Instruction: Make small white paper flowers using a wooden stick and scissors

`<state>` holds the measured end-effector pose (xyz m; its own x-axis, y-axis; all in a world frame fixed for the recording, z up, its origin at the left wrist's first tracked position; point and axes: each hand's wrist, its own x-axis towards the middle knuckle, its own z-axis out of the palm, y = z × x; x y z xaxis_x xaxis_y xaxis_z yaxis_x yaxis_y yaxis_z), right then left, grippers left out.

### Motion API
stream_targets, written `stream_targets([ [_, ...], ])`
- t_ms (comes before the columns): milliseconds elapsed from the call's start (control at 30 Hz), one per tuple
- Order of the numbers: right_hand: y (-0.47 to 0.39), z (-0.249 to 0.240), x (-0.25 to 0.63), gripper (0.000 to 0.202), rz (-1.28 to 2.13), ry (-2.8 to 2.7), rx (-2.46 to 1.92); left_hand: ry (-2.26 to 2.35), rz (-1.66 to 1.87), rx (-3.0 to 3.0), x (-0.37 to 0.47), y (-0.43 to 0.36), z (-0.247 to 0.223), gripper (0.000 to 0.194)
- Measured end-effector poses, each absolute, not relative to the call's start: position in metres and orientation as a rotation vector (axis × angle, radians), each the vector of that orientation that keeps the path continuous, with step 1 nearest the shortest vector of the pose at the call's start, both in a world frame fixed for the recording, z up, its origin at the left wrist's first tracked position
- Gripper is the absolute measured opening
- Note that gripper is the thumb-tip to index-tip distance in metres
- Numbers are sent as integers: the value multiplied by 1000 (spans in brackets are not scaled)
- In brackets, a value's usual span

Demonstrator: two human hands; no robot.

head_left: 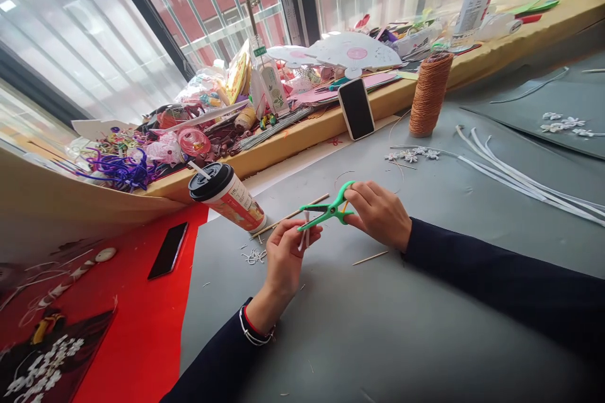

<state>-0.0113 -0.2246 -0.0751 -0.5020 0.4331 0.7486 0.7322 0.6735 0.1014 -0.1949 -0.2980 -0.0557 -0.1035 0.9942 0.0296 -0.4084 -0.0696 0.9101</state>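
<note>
My right hand (378, 211) grips a pair of green scissors (336, 209) by the handles, with the blades spread apart and pointing left. Between the blades stands a thin white strip (307, 233), pinched in the fingers of my left hand (285, 252). The lower blade tip lies close to my left fingertips. Just below and left of that hand, a small heap of white cut bits (254, 256) rests on the grey table mat (378, 340). A thin wooden stick (371, 258) lies under my right hand, and a longer stick (283, 219) lies behind the left.
A paper cup (229, 198) with lid and straw leans in view behind my left hand. Beyond are a propped phone (356, 109), a brown twine spool (430, 96), white strips (515, 173) and small white flowers (416, 153). Another phone (169, 250) lies on red paper (155, 327).
</note>
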Motion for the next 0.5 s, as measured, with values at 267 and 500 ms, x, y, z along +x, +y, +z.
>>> stream_targets([
  [267,-224,-76,-13,25,-525,-2186,-905,898,1410,818,-195,-296,-57,15],
  [500,-222,-80,-13,27,-440,-2241,-801,818,1457,625,-200,-287,-60,20],
])
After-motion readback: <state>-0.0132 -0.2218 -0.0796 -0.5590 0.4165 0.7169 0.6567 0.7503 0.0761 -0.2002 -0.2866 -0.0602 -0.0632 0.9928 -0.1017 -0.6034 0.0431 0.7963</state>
